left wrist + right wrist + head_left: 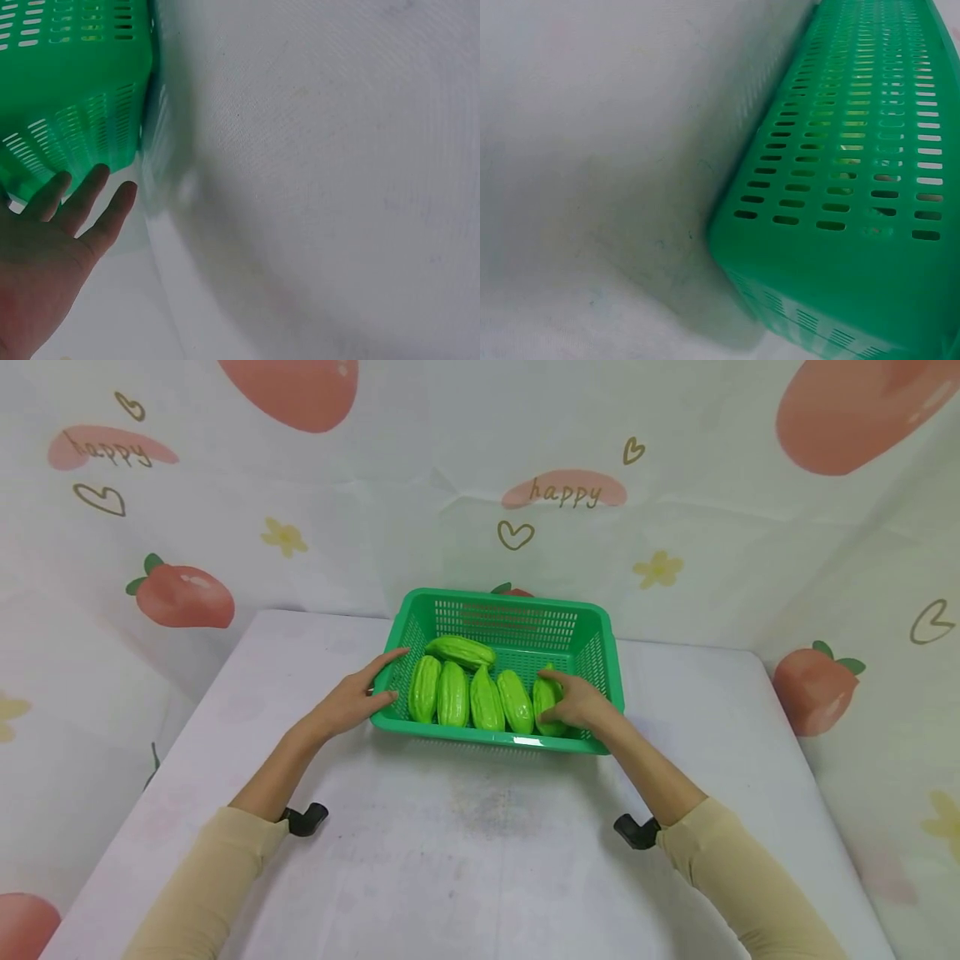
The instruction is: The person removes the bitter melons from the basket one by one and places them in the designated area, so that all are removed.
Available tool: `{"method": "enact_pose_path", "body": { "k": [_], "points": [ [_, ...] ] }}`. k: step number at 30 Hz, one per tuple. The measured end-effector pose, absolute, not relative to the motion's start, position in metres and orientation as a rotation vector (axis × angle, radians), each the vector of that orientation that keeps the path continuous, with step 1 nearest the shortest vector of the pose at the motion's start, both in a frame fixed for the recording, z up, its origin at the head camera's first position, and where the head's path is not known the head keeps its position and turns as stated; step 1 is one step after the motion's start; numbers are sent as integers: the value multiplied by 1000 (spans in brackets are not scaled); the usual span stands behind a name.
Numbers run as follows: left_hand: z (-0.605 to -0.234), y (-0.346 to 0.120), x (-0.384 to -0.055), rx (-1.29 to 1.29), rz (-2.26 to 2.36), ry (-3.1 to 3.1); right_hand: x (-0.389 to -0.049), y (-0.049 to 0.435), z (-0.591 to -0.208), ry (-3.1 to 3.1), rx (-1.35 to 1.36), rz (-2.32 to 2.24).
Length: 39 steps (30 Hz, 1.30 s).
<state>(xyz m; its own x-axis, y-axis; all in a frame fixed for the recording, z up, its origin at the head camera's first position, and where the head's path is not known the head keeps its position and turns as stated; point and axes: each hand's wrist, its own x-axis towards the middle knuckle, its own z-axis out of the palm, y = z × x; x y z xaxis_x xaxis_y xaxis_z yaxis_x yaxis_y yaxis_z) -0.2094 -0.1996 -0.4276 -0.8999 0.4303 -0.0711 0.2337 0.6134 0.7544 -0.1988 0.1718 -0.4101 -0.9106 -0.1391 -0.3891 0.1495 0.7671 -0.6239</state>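
Plain beige sleeves (206, 881) (lightly creased), black fittings (306, 820) by the cuffs (257, 832).

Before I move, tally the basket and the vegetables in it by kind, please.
Green bitter melons: 6
Green basket: 1
Total: 7

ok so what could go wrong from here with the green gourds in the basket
The outer gourd in the right grip might slip, since it looks glossy. If lifted, it could nudge the neighbouring gourd close beside it. A push from the left grip, at the basket's left rim, may shift everything.
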Motion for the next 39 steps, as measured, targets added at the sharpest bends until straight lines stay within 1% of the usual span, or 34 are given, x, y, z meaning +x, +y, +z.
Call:
{"method": "enact_pose_path", "body": {
  "k": [12, 20, 28, 39],
  "points": [
    [-430, -204, -211, 568, 1195, 2589, -199, 174, -405, 2613, -74, -1006],
    [-429, -204, -210, 582, 1289, 2542, -198, 179, -395, 2659, -91, -1041],
    [-424, -209, -207, 553, 1307, 2511, -196, 186, -381, 2605, -99, -1168],
    [-421, -220, -205, 522, 1309, 2516, -200, 207, -367, 2595, -239, -1215]
  ]
}}
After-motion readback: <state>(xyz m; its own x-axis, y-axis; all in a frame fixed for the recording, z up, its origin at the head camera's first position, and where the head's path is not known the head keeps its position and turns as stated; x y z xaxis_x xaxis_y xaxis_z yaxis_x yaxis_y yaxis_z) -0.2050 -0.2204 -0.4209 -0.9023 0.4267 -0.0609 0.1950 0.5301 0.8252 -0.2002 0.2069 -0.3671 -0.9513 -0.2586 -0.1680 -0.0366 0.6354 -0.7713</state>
